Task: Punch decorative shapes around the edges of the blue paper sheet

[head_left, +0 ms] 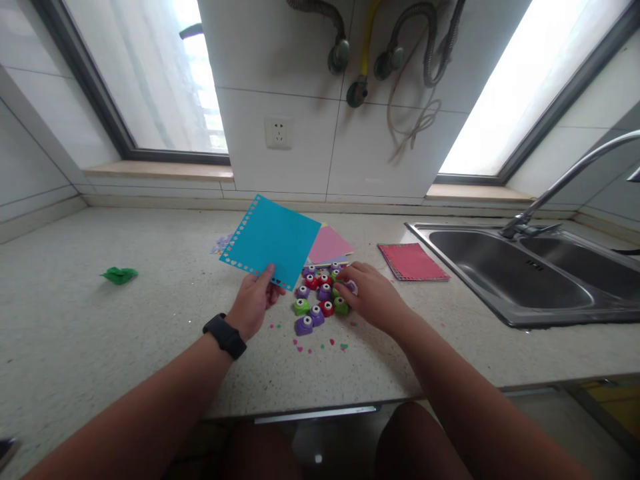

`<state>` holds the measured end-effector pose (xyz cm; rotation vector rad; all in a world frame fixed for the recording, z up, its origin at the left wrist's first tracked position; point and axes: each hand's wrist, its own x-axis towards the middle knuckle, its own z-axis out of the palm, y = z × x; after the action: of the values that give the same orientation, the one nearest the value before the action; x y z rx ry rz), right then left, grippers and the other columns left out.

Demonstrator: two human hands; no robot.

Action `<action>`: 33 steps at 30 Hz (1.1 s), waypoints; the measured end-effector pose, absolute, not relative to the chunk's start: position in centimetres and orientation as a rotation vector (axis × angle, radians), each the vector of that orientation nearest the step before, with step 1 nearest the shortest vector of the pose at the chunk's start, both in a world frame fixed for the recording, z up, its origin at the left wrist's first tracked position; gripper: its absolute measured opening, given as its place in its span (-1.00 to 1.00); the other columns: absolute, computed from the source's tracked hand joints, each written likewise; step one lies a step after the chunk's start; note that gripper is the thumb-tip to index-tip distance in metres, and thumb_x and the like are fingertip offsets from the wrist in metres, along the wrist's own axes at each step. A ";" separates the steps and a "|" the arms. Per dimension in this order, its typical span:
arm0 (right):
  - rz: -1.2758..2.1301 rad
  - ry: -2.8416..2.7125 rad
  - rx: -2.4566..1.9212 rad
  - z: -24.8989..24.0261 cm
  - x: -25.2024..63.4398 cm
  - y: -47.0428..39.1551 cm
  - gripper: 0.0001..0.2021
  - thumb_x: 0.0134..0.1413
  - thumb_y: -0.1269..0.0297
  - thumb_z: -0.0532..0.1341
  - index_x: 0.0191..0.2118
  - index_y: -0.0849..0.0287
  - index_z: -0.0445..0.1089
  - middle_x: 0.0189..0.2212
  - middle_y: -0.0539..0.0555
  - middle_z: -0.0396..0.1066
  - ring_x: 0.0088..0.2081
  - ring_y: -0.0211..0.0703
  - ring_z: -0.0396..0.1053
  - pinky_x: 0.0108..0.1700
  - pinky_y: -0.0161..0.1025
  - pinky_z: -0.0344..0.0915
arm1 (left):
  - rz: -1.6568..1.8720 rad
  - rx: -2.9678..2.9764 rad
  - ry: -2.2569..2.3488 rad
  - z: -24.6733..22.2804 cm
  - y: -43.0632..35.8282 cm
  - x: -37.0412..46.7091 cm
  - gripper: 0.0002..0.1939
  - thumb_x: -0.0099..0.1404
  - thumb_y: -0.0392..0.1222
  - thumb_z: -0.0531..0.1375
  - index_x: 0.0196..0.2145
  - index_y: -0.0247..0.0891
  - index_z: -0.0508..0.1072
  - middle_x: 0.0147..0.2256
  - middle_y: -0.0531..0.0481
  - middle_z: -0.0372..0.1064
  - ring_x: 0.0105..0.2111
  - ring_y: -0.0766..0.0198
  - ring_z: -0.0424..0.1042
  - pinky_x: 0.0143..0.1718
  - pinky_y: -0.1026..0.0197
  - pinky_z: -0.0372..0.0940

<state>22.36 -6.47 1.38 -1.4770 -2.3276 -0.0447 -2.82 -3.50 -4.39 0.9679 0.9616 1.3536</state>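
My left hand (257,297) pinches the lower edge of a blue paper sheet (280,237), thumb on top. Small shaped holes run along two sides of the sheet, which is tilted above the counter. My right hand (373,293) is closed around a purple craft punch (351,287) at the right side of a cluster of punches; the fingers partly cover it. The cluster includes a purple punch (304,325), a green punch (301,307) and a red punch (327,308), all with white round tops. Pink and green paper cutouts (299,349) lie scattered in front.
A pink sheet (330,245) lies on other paper behind the punches. To the right is a stack of red paper (413,261), beside the metal sink (505,313) and its faucet (575,173). Crumpled green material (119,275) rests on the counter (165,320) at left.
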 end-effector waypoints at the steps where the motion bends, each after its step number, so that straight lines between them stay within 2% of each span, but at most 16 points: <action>1: -0.097 -2.366 -1.507 1.4 21.8 -5.9 -0.80 0.30 0.13 0.17 -0.20 0.09 0.49 -0.23 0.15 0.46 -0.14 0.02 0.41 -0.07 -0.05 0.33 | 1.338 0.989 0.966 -4.5 -3.5 -2.8 -0.56 0.24 0.17 0.28 -0.51 -0.28 0.39 -0.61 0.00 0.41 -0.69 0.46 0.20 -0.68 0.40 0.01; 4: -0.233 -2.448 -1.613 1.2 20.2 -4.4 -0.65 0.22 -0.07 0.21 -0.30 0.11 0.55 -0.28 0.22 0.48 -0.16 0.12 0.42 -0.17 -0.02 0.34 | 1.284 1.063 0.970 -4.6 -3.5 -2.8 -0.54 0.28 0.16 0.24 -0.52 -0.30 0.44 -0.62 -0.02 0.40 -0.68 0.45 0.17 -0.67 0.37 -0.02; 6: -0.267 -2.471 -1.662 1.2 19.5 -3.7 -0.61 0.17 -0.13 0.23 -0.36 0.11 0.56 -0.30 0.25 0.50 -0.16 0.17 0.42 -0.19 0.00 0.34 | 1.240 1.119 0.976 -4.6 -3.6 -2.8 -0.51 0.30 0.17 0.21 -0.55 -0.31 0.47 -0.65 -0.01 0.36 -0.68 0.44 0.15 -0.66 0.35 -0.04; 9: -0.179 -2.491 -1.670 1.5 19.4 -3.3 -0.68 0.10 -0.05 0.31 -0.42 0.10 0.56 -0.32 0.24 0.52 -0.16 0.17 0.44 -0.19 -0.01 0.35 | 1.184 1.179 0.993 -4.4 -3.8 -2.8 -0.48 0.30 0.19 0.20 -0.57 -0.32 0.50 -0.69 0.02 0.28 -0.69 0.43 0.10 -0.65 0.32 -0.06; 13: 0.124 -2.386 -1.617 2.6 20.4 -3.2 -0.80 0.14 0.09 0.30 -0.35 0.09 0.55 -0.39 0.15 0.54 -0.33 0.02 0.47 -0.29 -0.08 0.36 | 1.143 1.247 1.037 -4.3 -3.9 -2.8 -0.47 0.29 0.21 0.20 -0.57 -0.31 0.52 -0.67 0.02 0.28 -0.67 0.41 0.09 -0.62 0.29 -0.04; 17: 0.733 -1.969 -1.217 3.7 21.8 -2.8 -0.81 0.22 0.13 0.25 -0.13 0.10 0.44 -0.22 0.11 0.55 -0.26 -0.11 0.50 -0.21 -0.12 0.42 | 1.137 1.296 1.076 -4.4 -4.1 -2.9 -0.45 0.29 0.19 0.21 -0.68 -0.26 0.41 -0.67 0.02 0.26 -0.63 0.36 0.14 -0.56 0.26 0.03; 19: 0.937 -1.777 -1.005 3.9 22.1 -2.4 -0.77 0.19 0.12 0.28 -0.12 0.10 0.37 -0.17 0.10 0.53 -0.20 -0.13 0.50 -0.15 -0.12 0.45 | 1.128 1.314 1.102 -4.4 -4.3 -2.9 -0.43 0.29 0.19 0.21 -0.72 -0.24 0.37 -0.68 0.01 0.24 -0.61 0.33 0.18 -0.53 0.24 0.06; 23: 1.044 -1.612 -0.839 2.7 21.8 -1.3 -0.69 0.02 0.16 0.40 -0.16 0.08 0.34 -0.15 0.07 0.50 -0.15 -0.14 0.49 -0.03 -0.07 0.43 | 1.097 1.348 1.159 -4.4 -4.3 -3.0 -0.44 0.31 0.21 0.17 -0.70 -0.21 0.37 -0.64 0.00 0.27 -0.57 0.27 0.22 -0.48 0.21 0.09; 28: 1.197 -1.422 -0.798 0.3 20.9 -0.9 -0.68 0.03 0.14 0.39 -0.14 0.05 0.33 -0.12 0.07 0.49 -0.10 -0.12 0.49 0.06 -0.02 0.40 | 1.078 1.380 1.219 -4.4 -4.3 -3.0 -0.41 0.34 0.21 0.13 -0.73 -0.17 0.33 -0.67 0.00 0.22 -0.53 0.21 0.28 -0.43 0.18 0.13; 33: 1.233 -1.349 -0.750 -0.5 20.6 -2.0 -0.68 0.02 0.19 0.40 -0.14 0.02 0.33 -0.11 0.07 0.47 -0.11 -0.12 0.48 0.01 -0.07 0.41 | 1.106 1.373 1.278 -4.0 -4.5 -2.7 -0.43 0.30 0.21 0.17 -0.74 -0.16 0.32 -0.66 -0.01 0.26 -0.50 0.17 0.35 -0.40 0.18 0.18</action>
<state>20.57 -1.98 -0.52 -0.7499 -1.3492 1.2330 -2.73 -4.54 -3.99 1.3726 1.2779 1.1064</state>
